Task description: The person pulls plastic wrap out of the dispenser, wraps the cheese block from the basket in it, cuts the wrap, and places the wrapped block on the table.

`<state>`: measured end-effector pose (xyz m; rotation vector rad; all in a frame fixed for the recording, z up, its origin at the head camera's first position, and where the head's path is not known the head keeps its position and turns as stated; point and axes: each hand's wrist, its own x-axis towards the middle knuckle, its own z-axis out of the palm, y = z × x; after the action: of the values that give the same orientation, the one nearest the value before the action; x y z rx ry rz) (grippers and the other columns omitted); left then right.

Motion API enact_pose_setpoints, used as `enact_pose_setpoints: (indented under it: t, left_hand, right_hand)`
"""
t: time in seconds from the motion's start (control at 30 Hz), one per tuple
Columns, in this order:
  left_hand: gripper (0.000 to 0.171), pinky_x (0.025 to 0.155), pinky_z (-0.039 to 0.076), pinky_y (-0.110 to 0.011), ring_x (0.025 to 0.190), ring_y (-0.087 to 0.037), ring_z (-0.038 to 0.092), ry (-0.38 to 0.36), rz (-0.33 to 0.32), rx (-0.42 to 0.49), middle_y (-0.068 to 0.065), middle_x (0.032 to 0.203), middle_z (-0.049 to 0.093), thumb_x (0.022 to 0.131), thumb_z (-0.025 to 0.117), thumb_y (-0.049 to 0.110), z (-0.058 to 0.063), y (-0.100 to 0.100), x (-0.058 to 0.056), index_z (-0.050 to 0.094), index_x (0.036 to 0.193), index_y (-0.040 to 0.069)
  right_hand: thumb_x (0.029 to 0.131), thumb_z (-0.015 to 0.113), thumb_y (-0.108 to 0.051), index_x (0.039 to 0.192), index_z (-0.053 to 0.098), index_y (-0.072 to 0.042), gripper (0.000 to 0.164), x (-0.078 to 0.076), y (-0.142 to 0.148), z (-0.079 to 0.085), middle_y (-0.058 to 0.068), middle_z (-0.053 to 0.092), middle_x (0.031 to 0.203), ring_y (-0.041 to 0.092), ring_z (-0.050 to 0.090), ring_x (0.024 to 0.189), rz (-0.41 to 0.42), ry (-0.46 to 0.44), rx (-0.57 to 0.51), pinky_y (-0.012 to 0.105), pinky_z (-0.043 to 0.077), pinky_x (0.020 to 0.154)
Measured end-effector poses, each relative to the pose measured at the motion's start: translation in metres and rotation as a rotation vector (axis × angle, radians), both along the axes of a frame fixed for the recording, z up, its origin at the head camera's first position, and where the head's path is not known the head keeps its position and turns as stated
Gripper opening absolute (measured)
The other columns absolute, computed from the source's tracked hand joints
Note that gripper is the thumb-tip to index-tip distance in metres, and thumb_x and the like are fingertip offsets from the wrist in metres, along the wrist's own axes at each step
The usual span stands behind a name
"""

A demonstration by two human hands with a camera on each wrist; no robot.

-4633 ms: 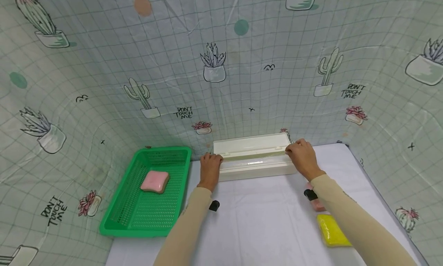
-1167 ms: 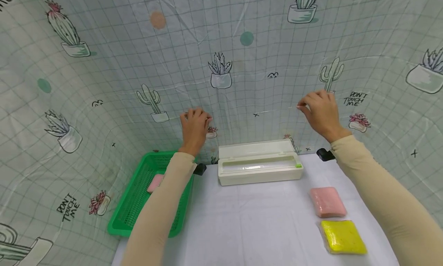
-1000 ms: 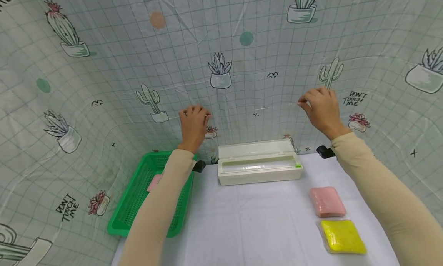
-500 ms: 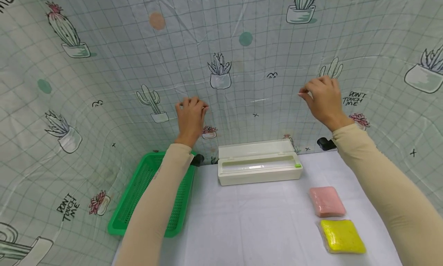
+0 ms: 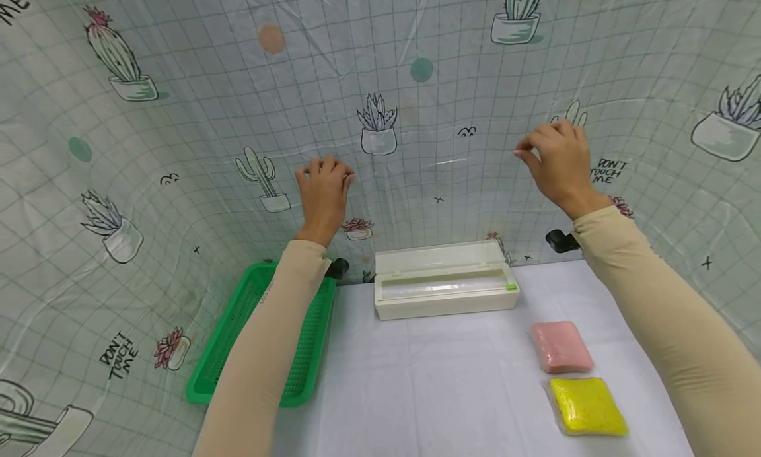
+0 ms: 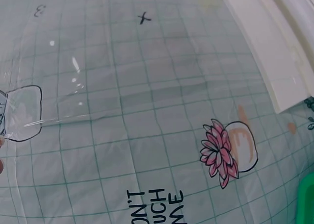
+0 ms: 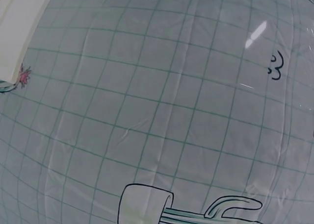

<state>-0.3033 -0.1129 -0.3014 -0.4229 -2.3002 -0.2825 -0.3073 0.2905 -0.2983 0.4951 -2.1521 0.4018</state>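
Note:
My left hand (image 5: 324, 196) and right hand (image 5: 557, 163) are raised well apart above a long white plastic-wrap dispenser (image 5: 446, 305). Each pinches an edge of a sheet of clear plastic wrap (image 5: 448, 162) between thumb and fingers. The sheet is nearly invisible, showing mainly as glints between the hands and as a clear film (image 6: 73, 87) in the left wrist view. Only a sliver of left fingertip shows there; no right fingers appear in the right wrist view. The dispenser's lid (image 5: 438, 256) stands raised at the back, and its slot shows shiny film inside.
At left sits a green basket (image 5: 324, 338), partly behind my left forearm. A wrapped pink block (image 5: 561, 347) and a wrapped yellow block (image 5: 588, 406) lie at right on the white tablecloth (image 5: 416, 391). A cactus-print sheet (image 5: 440, 113) hangs close behind the dispenser.
Both hands have left the dispenser's slot and risen, drawing the wrap upward; they still climb slowly. My left forearm now covers the pink block in the basket.

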Motion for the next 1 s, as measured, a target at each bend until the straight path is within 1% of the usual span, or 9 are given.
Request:
enact_pose_setpoints:
  t: [0.27, 0.43, 0.57, 0.67, 0.77, 0.8, 0.83, 0.9, 1.0]
  left_hand:
    - [0.021, 0.102, 0.033, -0.056, 0.112, -0.035, 0.053, 0.015, -0.025, 0.012, -0.012, 0.114, 0.068, 0.106, 0.062, 0.023, 0.0, -0.001, 0.005, 0.075, 0.107, 0.007]
    - [0.022, 0.103, 0.033, -0.058, 0.111, -0.036, 0.053, 0.034, -0.076, 0.035, -0.013, 0.113, 0.066, 0.107, 0.06, 0.023, -0.006, -0.001, 0.019, 0.075, 0.108, 0.006]
    - [0.019, 0.102, 0.033, -0.06, 0.108, -0.036, 0.054, 0.087, -0.133, 0.075, -0.013, 0.111, 0.068, 0.106, 0.063, 0.02, -0.016, -0.001, 0.041, 0.075, 0.105, 0.006]
    - [0.013, 0.099, 0.033, -0.061, 0.105, -0.035, 0.054, 0.141, -0.173, 0.11, -0.013, 0.108, 0.069, 0.103, 0.068, 0.015, -0.03, -0.002, 0.059, 0.075, 0.102, 0.005]
    - [0.008, 0.096, 0.032, -0.061, 0.103, -0.035, 0.054, 0.159, -0.206, 0.141, -0.013, 0.106, 0.069, 0.101, 0.071, 0.013, -0.046, -0.004, 0.077, 0.075, 0.1, 0.006]
    - [0.007, 0.095, 0.032, -0.061, 0.103, -0.034, 0.054, 0.16, -0.215, 0.149, -0.013, 0.105, 0.069, 0.1, 0.072, 0.011, -0.052, -0.005, 0.083, 0.075, 0.099, 0.006]
    - [0.005, 0.095, 0.032, -0.061, 0.102, -0.034, 0.054, 0.154, -0.226, 0.159, -0.012, 0.105, 0.069, 0.098, 0.073, 0.01, -0.058, -0.006, 0.09, 0.075, 0.099, 0.006]
    - [0.003, 0.095, 0.032, -0.061, 0.101, -0.033, 0.055, 0.132, -0.253, 0.176, -0.012, 0.104, 0.069, 0.096, 0.075, 0.008, -0.07, -0.007, 0.103, 0.075, 0.099, 0.006]
    - [0.006, 0.093, 0.033, -0.059, 0.1, -0.032, 0.057, 0.073, -0.305, 0.179, -0.011, 0.102, 0.07, 0.093, 0.078, 0.006, -0.092, -0.011, 0.123, 0.074, 0.097, 0.006]
  right_hand:
    - [0.096, 0.076, -0.004, 0.095, 0.071, 0.004, 0.01, 0.006, 0.0, -0.001, 0.022, 0.068, 0.095, 0.045, 0.052, 0.099, 0.029, 0.002, -0.034, 0.062, 0.038, 0.096]
    - [0.094, 0.077, -0.002, 0.095, 0.072, 0.006, 0.01, 0.022, 0.003, -0.005, 0.024, 0.068, 0.092, 0.047, 0.053, 0.094, 0.064, 0.039, -0.04, 0.063, 0.04, 0.095]
    - [0.092, 0.079, 0.0, 0.094, 0.073, 0.006, 0.009, 0.044, 0.005, -0.013, 0.024, 0.07, 0.092, 0.048, 0.055, 0.093, 0.094, 0.049, -0.059, 0.062, 0.041, 0.092]
    - [0.088, 0.081, 0.004, 0.093, 0.073, 0.006, 0.01, 0.063, 0.007, -0.021, 0.024, 0.071, 0.09, 0.048, 0.056, 0.092, 0.129, 0.05, -0.059, 0.061, 0.041, 0.088]
    - [0.083, 0.084, 0.007, 0.091, 0.073, 0.005, 0.014, 0.083, 0.009, -0.033, 0.022, 0.07, 0.087, 0.046, 0.056, 0.09, 0.177, 0.05, -0.05, 0.06, 0.04, 0.085]
    - [0.087, 0.083, 0.001, 0.09, 0.074, 0.004, 0.01, 0.089, 0.01, -0.038, 0.021, 0.069, 0.086, 0.045, 0.057, 0.089, 0.192, 0.047, -0.049, 0.059, 0.04, 0.084]
    - [0.092, 0.081, -0.006, 0.09, 0.074, 0.003, 0.012, 0.095, 0.011, -0.043, 0.02, 0.07, 0.086, 0.044, 0.057, 0.089, 0.207, 0.048, -0.048, 0.057, 0.04, 0.083]
    - [0.102, 0.073, -0.025, 0.089, 0.074, 0.001, 0.029, 0.107, 0.013, -0.054, 0.017, 0.07, 0.084, 0.04, 0.058, 0.087, 0.229, 0.04, -0.033, 0.053, 0.04, 0.083]
    - [0.109, 0.052, -0.051, 0.087, 0.074, -0.002, 0.058, 0.125, 0.016, -0.073, 0.012, 0.071, 0.083, 0.034, 0.059, 0.085, 0.277, 0.026, -0.013, 0.043, 0.04, 0.083]
